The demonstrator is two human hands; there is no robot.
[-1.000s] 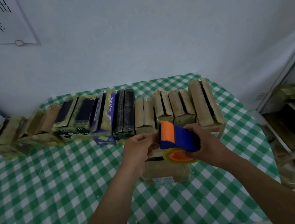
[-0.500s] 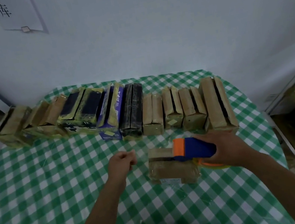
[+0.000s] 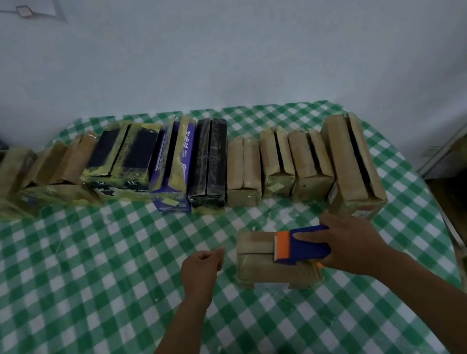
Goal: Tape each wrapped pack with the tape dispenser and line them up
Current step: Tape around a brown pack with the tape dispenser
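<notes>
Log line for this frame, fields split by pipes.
right hand: holds tape dispenser on brown pack | left hand: curled, empty, beside pack | row of packs: behind

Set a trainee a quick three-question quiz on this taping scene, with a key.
1. True or false: the tape dispenser sits on top of the pack lying flat in front of the row of standing packs.
2. Which hand grips the dispenser? A. left B. right C. both
3. Fill in: the tablecloth is checked white and ____.
Key: 1 true; 2 B, the right hand; 3 green.
</notes>
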